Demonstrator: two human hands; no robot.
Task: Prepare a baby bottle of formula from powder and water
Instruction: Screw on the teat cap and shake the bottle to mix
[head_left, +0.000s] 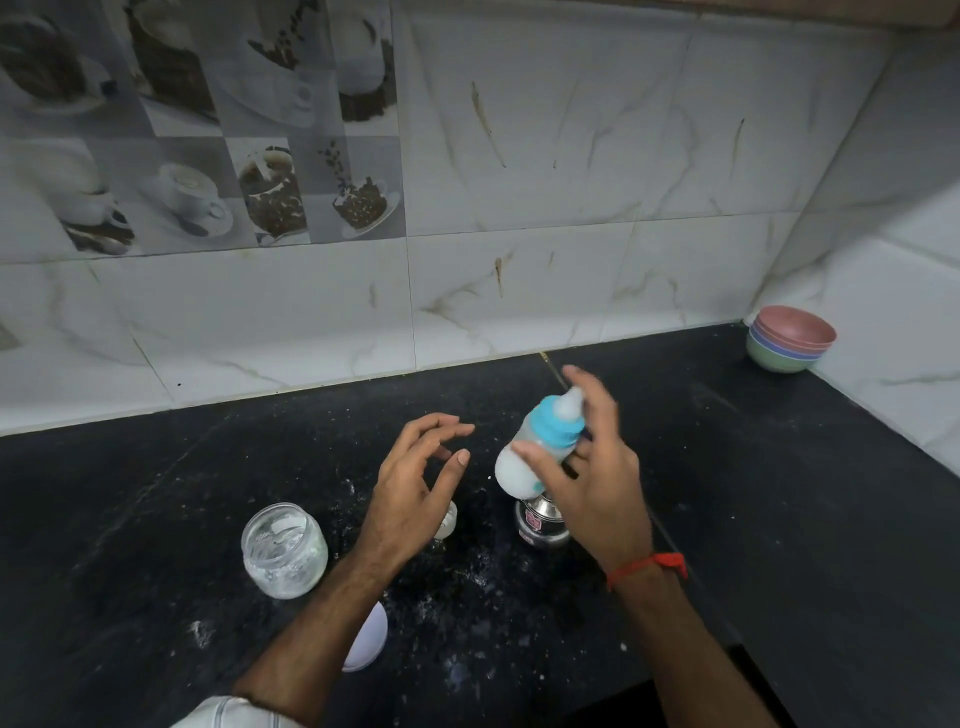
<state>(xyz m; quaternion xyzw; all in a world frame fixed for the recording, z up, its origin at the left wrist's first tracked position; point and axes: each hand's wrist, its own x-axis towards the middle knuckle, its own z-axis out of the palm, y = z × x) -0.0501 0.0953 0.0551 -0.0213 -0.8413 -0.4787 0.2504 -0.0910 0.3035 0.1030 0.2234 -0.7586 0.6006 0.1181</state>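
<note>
A small baby bottle (535, 447) with a blue collar, a pale teat and white liquid inside is tilted in the air above the black counter. My right hand (592, 467) grips it, fingers wrapped round the collar and teat; the hand is blurred. My left hand (415, 478) hovers just left of the bottle, fingers spread and holding nothing. A glass jar (284, 551) with white powder at its bottom stands open at the left. A steel cup (537, 525) sits under the bottle. A small white object (448, 519) lies partly hidden behind my left hand.
White powder is scattered over the black counter (779, 493). A white lid (370, 642) lies near my left forearm. Stacked coloured bowls (789, 340) stand in the far right corner against the tiled wall. The counter's front edge runs at the lower right.
</note>
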